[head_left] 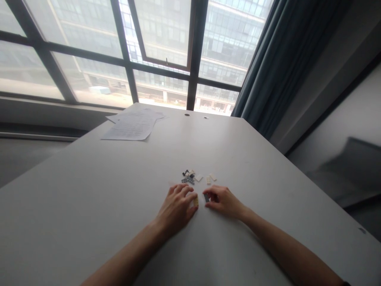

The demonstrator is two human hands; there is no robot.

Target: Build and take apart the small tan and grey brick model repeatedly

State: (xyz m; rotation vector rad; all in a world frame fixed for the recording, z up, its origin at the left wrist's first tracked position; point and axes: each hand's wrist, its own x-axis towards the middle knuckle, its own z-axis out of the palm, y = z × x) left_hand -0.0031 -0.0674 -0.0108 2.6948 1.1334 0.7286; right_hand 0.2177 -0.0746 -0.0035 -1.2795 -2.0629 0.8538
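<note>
Yellow brick (195, 201) rests pinched between thumb and fingers of the left hand (177, 204), its long axis running roughly away from the person — a narrow gap short of a gray brick (206, 197), pinched likewise by the right hand (222, 201) just to its right. Beyond the left fingertips lies a pile of dark, gray and white pieces (188, 180); cream pieces (208, 180) lie beyond the right hand's — all on a white table (119, 178).
</note>
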